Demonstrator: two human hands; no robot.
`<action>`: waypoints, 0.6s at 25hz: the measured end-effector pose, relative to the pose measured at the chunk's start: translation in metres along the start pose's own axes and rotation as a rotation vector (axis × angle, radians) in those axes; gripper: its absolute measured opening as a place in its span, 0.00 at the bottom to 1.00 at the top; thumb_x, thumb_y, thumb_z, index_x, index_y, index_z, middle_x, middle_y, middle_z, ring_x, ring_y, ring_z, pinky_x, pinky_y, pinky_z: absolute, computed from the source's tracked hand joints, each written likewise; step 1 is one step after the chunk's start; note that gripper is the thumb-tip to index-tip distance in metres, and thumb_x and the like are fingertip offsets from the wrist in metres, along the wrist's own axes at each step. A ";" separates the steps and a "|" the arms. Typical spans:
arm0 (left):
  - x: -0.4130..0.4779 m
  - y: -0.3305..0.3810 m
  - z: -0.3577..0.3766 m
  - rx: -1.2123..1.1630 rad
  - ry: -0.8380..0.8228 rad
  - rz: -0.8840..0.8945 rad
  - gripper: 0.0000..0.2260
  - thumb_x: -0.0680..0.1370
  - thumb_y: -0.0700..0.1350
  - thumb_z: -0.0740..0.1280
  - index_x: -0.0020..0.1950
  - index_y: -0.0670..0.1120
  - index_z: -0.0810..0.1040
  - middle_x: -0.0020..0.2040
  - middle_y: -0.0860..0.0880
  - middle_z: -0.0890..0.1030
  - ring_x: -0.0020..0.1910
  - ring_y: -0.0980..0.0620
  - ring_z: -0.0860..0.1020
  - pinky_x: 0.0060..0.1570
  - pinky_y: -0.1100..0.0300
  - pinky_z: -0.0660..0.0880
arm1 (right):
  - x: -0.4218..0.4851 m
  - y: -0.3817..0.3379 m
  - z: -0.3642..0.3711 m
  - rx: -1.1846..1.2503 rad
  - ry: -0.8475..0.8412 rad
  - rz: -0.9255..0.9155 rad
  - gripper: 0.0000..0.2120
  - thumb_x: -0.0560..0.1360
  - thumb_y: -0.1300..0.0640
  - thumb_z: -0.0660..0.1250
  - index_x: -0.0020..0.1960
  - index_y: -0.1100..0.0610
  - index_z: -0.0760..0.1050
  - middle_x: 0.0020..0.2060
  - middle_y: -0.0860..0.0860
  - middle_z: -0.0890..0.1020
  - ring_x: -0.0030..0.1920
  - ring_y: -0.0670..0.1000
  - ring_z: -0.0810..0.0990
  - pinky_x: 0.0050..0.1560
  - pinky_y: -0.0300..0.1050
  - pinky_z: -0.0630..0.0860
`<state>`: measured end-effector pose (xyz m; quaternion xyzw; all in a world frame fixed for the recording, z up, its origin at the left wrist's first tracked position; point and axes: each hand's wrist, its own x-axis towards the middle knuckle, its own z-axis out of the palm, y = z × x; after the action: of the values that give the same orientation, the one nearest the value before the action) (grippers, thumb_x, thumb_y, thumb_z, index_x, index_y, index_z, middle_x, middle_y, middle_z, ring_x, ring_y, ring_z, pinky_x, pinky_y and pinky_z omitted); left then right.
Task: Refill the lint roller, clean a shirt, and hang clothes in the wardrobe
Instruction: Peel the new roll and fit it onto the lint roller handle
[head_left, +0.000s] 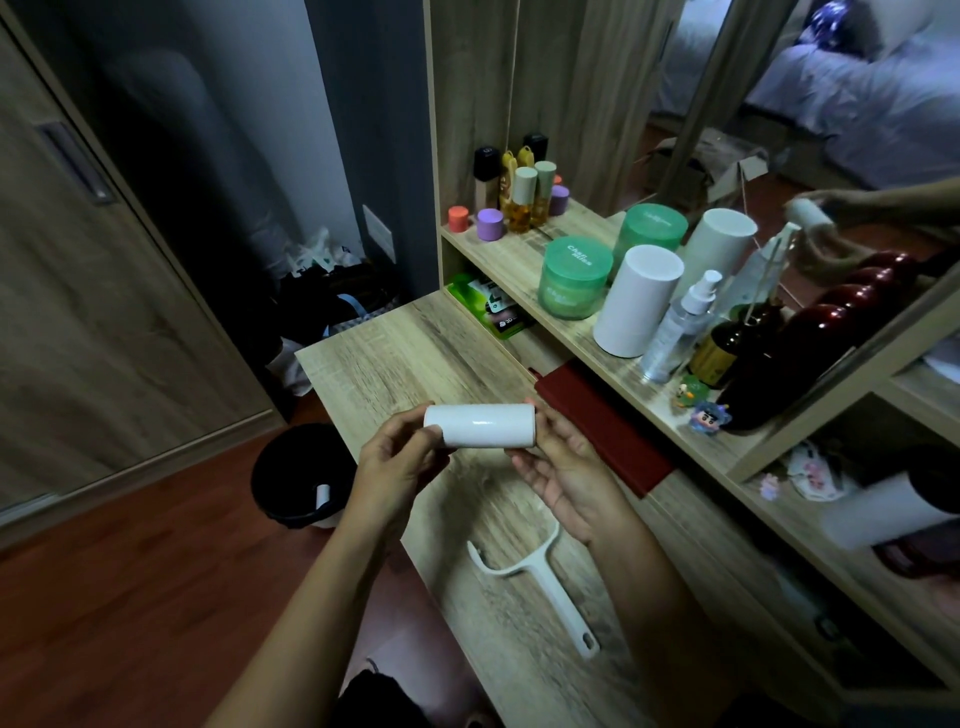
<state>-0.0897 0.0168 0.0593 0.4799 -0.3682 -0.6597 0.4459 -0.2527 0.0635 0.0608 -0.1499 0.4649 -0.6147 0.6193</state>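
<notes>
the left hand (400, 460) and right hand (569, 470) are each gripping one end of a white cylindrical paper lint-roller refill (480, 425) above the light wooden table (395, 353), where the white plastic roller handle (543, 587) is lying.

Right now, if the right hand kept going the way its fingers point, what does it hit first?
The lint roll: the right hand holds one end of it, the left hand the other. Past that probably bare desk, though depth is unclear.

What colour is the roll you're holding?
The roll is plain white, shown best in the head view.
</notes>
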 end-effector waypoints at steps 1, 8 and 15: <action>0.001 -0.001 0.001 -0.019 0.012 -0.002 0.09 0.77 0.36 0.64 0.53 0.46 0.78 0.48 0.42 0.79 0.43 0.46 0.79 0.48 0.58 0.76 | 0.000 0.001 0.002 -0.011 0.015 -0.044 0.09 0.78 0.58 0.60 0.55 0.50 0.74 0.49 0.49 0.79 0.40 0.47 0.79 0.38 0.33 0.79; -0.003 -0.007 0.014 -0.143 0.129 0.008 0.04 0.77 0.37 0.63 0.46 0.46 0.73 0.44 0.46 0.78 0.43 0.44 0.79 0.44 0.56 0.78 | 0.012 0.016 -0.003 -0.440 0.174 -0.422 0.06 0.76 0.57 0.64 0.44 0.47 0.76 0.50 0.48 0.80 0.45 0.48 0.81 0.45 0.44 0.77; 0.007 -0.027 0.025 -0.437 0.220 -0.166 0.09 0.77 0.40 0.66 0.53 0.44 0.67 0.50 0.46 0.74 0.49 0.47 0.78 0.43 0.58 0.80 | 0.011 0.021 -0.006 -0.767 0.250 -0.666 0.10 0.78 0.56 0.59 0.57 0.54 0.75 0.51 0.49 0.81 0.51 0.48 0.79 0.52 0.37 0.74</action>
<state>-0.1214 0.0211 0.0394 0.4696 -0.1256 -0.7019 0.5206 -0.2466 0.0601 0.0370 -0.4311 0.6541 -0.5771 0.2308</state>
